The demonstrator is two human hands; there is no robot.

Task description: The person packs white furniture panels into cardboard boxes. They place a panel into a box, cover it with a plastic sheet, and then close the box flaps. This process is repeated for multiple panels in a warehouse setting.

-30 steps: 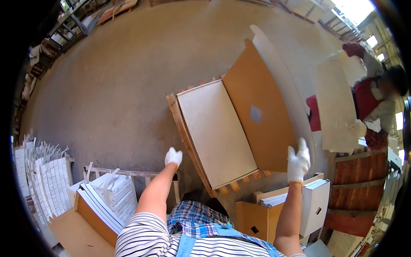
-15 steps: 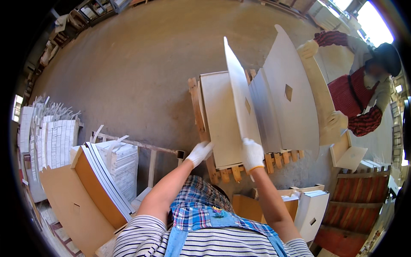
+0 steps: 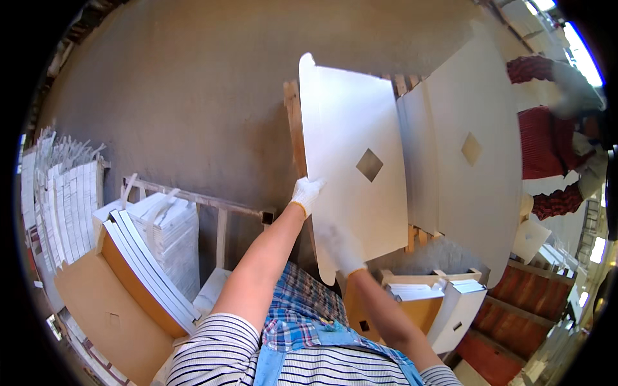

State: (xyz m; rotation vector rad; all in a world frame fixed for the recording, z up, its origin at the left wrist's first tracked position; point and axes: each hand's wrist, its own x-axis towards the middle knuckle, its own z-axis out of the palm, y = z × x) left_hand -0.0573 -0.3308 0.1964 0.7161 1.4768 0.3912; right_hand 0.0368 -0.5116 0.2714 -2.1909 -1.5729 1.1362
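A person in white gloves is holding a large white sheet [image 3: 354, 161] tilted above a wooden pallet [image 3: 295, 122], centre frame. The left hand [image 3: 306, 194] is pinching the sheet's edge at 9 o'clock of it, its grip pressed together on the board. The right hand [image 3: 341, 248] is blurred at the sheet's 6 o'clock corner, its grip seemingly closing on that edge. At 3 o'clock a second sheet [image 3: 470, 161] is standing beside a co-worker's red sleeve [image 3: 547, 141]. At 8 o'clock stacked white panels [image 3: 154, 251] are leaning in a brown box [image 3: 96, 315]
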